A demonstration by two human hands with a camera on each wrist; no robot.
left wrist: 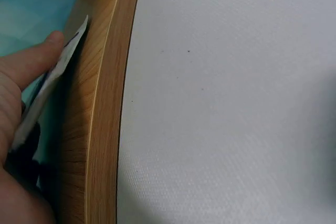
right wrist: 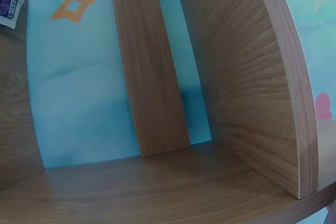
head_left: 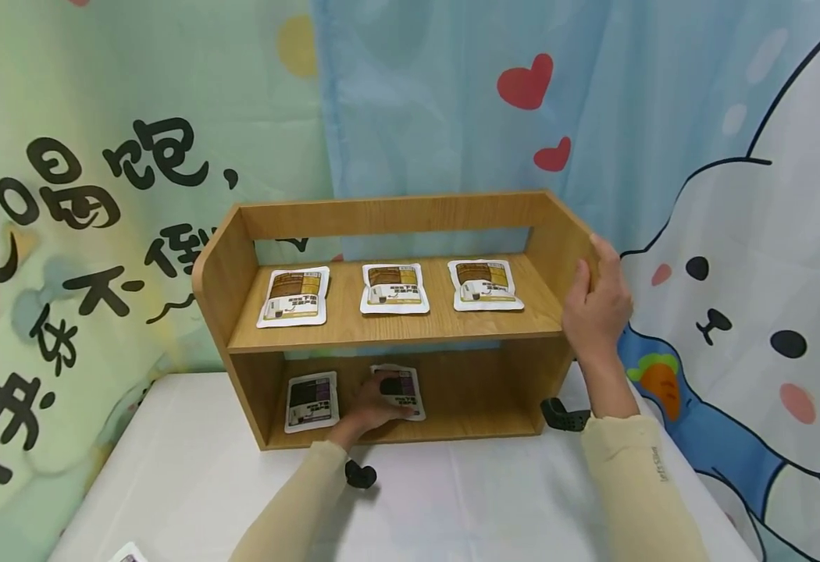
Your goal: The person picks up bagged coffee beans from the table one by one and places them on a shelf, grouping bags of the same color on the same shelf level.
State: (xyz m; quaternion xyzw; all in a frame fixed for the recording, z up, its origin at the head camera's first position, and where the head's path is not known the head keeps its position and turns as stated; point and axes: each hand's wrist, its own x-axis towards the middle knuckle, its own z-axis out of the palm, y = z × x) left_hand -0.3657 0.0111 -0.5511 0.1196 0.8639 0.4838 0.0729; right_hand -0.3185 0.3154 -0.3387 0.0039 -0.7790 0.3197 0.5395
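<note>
A two-tier wooden shelf (head_left: 396, 341) stands on the table. On its lower tier, my left hand (head_left: 371, 406) pinches a white sachet (head_left: 411, 390) with a dark and purple label; the left wrist view shows the thumb on one face of this sachet (left wrist: 47, 82), tilted up from the wood. Left of it lies a similar sachet (head_left: 311, 402). My right hand (head_left: 598, 300) grips the front edge of the shelf's right side panel. Three white sachets with brown and yellow labels lie on the upper tier: left (head_left: 293, 297), middle (head_left: 393, 289) and right (head_left: 484, 284).
A white cloth covers the table (head_left: 452, 499). The corner of another sachet (head_left: 129, 554) shows at the bottom left. Printed curtains (head_left: 438, 117) hang behind the shelf, and through its open back the right wrist view shows blue curtain (right wrist: 79, 98).
</note>
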